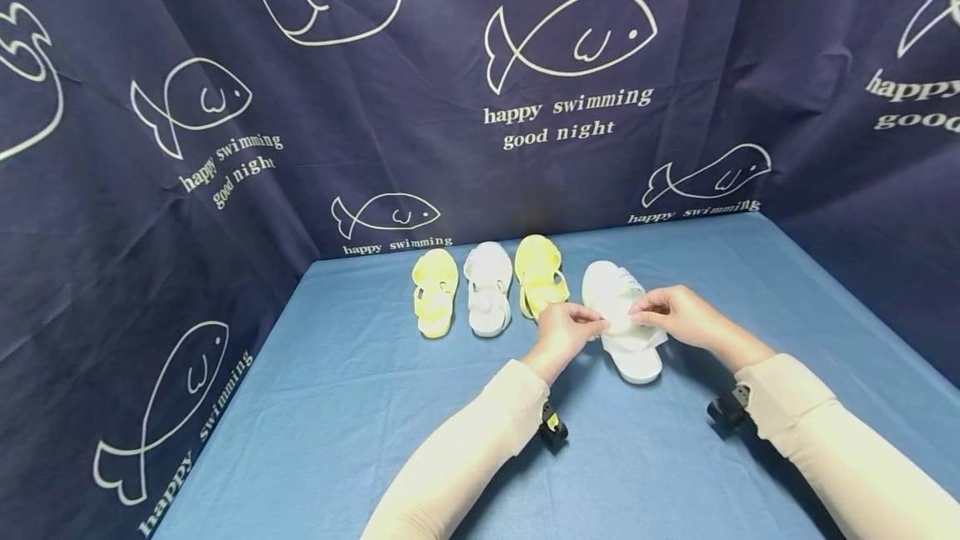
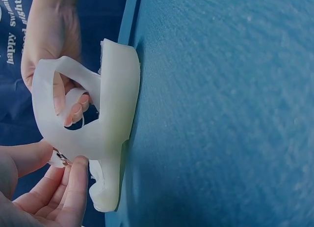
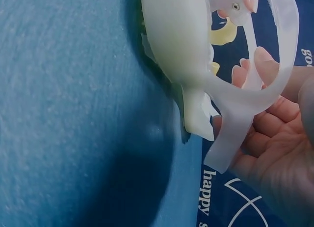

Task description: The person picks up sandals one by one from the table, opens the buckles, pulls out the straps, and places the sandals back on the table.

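On blue cloth (image 1: 337, 440), left hand (image 1: 562, 332) and right hand (image 1: 684, 318) partly hide white sandal (image 1: 619, 308).

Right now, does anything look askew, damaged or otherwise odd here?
Mildly: the rightmost sandal sits closer to the viewer, out of line with the row of three sandals. Its strap flap juts sideways, perhaps unfastened. No spill or damage shows.

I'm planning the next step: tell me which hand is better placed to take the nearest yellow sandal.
Probably the left hand: it lies beside that yellow sandal, while the right hand is beyond the held white sandal. It must first release the strap.
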`<state>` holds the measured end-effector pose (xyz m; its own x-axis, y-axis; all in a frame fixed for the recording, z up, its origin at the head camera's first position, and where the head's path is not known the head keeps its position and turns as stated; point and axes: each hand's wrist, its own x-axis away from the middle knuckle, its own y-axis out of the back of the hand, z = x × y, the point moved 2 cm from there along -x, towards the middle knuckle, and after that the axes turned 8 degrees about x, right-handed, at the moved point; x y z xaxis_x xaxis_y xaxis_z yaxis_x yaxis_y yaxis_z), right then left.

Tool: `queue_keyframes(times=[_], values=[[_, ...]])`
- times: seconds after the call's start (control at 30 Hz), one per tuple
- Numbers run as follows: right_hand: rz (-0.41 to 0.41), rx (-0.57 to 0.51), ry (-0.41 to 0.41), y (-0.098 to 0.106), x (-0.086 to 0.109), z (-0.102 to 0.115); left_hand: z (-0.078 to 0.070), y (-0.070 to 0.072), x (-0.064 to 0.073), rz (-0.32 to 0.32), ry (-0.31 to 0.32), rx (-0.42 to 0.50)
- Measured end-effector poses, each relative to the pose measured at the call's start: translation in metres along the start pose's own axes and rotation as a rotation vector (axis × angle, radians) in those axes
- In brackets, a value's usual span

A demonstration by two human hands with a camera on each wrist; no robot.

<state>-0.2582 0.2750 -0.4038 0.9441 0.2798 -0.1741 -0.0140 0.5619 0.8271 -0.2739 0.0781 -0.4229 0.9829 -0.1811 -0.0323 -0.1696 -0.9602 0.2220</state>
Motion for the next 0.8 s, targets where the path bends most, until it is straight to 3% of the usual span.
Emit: queue_keyframes(times=[0.13, 0.3, 0.57, 0.8], values=[[-0.013, 0.011, 0.021, 0.001, 0.002, -0.002, 0.002, 0.0, 0.0, 0.001, 0.017, 0.055], [-0.016, -0.004, 0.004, 0.004, 0.003, -0.008, 0.002, 0.0, 0.001, 0.007, 0.012, 0.057], [-0.07, -0.058, -0.118, 0.018, 0.014, -0.028, 0.005, 0.002, 0.001, -0.007, 0.064, 0.061], [-0.138, -0.079, -0.185, 0.028, 0.024, -0.041, 0.003, 0.002, 0.001, 0.004, 0.042, 0.058]])
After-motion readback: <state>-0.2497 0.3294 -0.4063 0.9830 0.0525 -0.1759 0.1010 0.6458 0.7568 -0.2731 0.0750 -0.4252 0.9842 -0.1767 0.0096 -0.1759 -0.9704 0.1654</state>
